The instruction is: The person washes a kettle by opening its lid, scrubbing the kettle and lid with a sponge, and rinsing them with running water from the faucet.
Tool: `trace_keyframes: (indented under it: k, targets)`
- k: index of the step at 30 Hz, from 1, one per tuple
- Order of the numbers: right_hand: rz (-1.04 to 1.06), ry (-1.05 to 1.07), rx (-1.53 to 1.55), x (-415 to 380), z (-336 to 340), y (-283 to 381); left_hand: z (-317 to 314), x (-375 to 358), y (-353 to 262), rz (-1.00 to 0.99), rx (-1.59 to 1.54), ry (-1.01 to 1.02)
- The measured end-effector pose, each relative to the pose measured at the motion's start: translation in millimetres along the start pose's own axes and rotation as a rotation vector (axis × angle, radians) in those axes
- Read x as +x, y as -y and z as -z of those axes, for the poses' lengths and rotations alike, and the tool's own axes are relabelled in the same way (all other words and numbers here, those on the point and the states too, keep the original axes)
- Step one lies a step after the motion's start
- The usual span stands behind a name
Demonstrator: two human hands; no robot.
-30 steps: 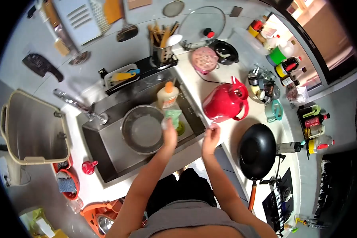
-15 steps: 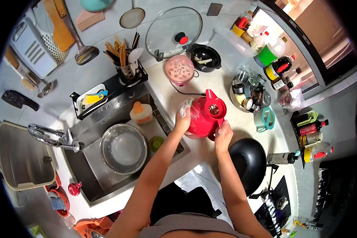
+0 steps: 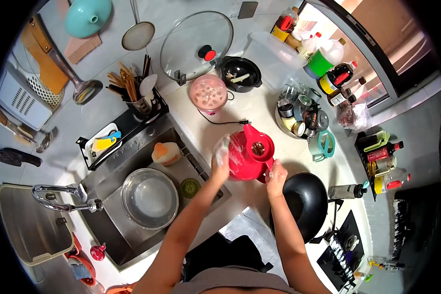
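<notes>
Over the counter edge, a red jug [image 3: 245,161] with a pouring spout and a round open top is held between both hands. My right hand [image 3: 276,177] is closed around its handle. My left hand [image 3: 219,164] presses a whitish, thin cloth [image 3: 222,145] against the jug's left side; its fingers are partly hidden. Pale streaks show on the red surface beside the cloth. Just beyond the spout lies a black plug with its cord [image 3: 242,122].
The steel sink [image 3: 113,245] at left holds a metal basin [image 3: 150,198], a white-and-orange container [image 3: 165,154] and a green round scrubber [image 3: 190,187]. A black wok [image 3: 304,206] sits at right. Behind are a pink appliance [image 3: 208,93], a black pot [image 3: 240,73] and a bowl of jars [image 3: 299,115].
The camera view has shifted a little. The jug stays in both hands, and the cloth has moved slightly along its left side.
</notes>
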State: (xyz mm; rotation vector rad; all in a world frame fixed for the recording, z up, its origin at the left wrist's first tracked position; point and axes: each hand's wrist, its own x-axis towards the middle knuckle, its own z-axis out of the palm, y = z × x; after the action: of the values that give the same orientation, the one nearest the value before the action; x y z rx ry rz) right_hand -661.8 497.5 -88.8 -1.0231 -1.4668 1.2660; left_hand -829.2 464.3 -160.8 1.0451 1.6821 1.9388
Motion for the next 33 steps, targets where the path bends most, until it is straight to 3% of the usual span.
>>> trace_keyframes:
  k: [2,3,6,7,8,10,11,14,16,17,20,22,23,25,26,27,28,29,30,32,33]
  targets:
    - [-0.031,0.014,-0.019,0.7,1.3,1.0,4.4,-4.8,-49.2,-0.343,0.225,0.090]
    - [-0.060,0.026,-0.030,1.0,2.7,3.3,3.5,2.7,-64.2,-0.331,0.196,0.098]
    - [-0.095,0.065,0.006,6.9,7.9,9.2,5.1,30.0,-45.7,0.070,0.077,0.253]
    - [-0.104,0.079,0.011,8.1,11.8,8.5,12.5,40.8,-55.3,0.584,0.089,0.358]
    - [-0.115,0.093,0.014,9.3,15.3,7.2,6.1,43.0,9.1,0.209,-0.131,0.331]
    - [-0.072,0.037,-0.030,12.6,20.7,1.2,7.2,22.4,41.8,0.713,-0.187,0.289]
    - [-0.048,0.010,-0.051,16.1,22.0,0.8,5.7,8.8,41.2,0.756,-0.184,0.230]
    - [-0.072,-0.018,-0.049,17.7,22.9,3.1,-4.6,-28.1,18.3,-0.063,-0.162,-0.004]
    - [-0.098,-0.004,-0.036,17.0,23.7,-1.5,-7.6,-25.9,-29.6,-0.277,0.029,-0.025]
    - [-0.118,-0.002,-0.036,16.3,23.0,1.2,-5.5,-16.2,-54.3,-0.244,0.197,0.002]
    - [-0.178,-0.045,-0.044,12.0,17.0,9.8,-6.7,8.9,-18.3,0.270,-0.058,0.116]
    - [-0.165,-0.084,-0.030,12.6,13.6,10.7,-8.4,14.9,51.4,0.751,-0.577,0.110]
    - [-0.152,-0.101,-0.032,12.2,12.8,9.3,-8.0,8.2,33.7,0.671,-0.636,0.077]
    - [-0.146,-0.138,-0.023,12.3,11.5,8.1,-18.2,-20.0,103.7,0.493,-0.624,-0.066]
    - [-0.148,-0.159,-0.013,11.5,10.8,6.1,-15.0,-24.4,92.3,0.356,-0.590,-0.114]
    - [-0.134,-0.149,-0.017,10.8,11.3,4.0,-24.0,-39.6,77.3,0.362,-0.377,-0.236]
    - [-0.162,-0.156,-0.017,9.9,8.4,6.6,-35.0,-44.7,7.3,0.365,-0.159,-0.354]
    - [-0.189,-0.165,-0.017,8.4,4.5,13.2,-44.6,-62.1,-20.4,0.019,-0.141,-0.381]
    - [-0.212,-0.176,-0.017,7.2,2.9,16.2,-47.6,-65.2,-23.3,-0.348,0.111,-0.344]
    - [-0.234,-0.150,0.003,6.8,3.8,13.8,-49.7,-75.6,-50.3,-0.317,0.473,-0.155]
    - [-0.239,-0.152,0.016,7.1,2.5,13.8,-53.6,-78.5,-52.0,-0.330,0.501,-0.137]
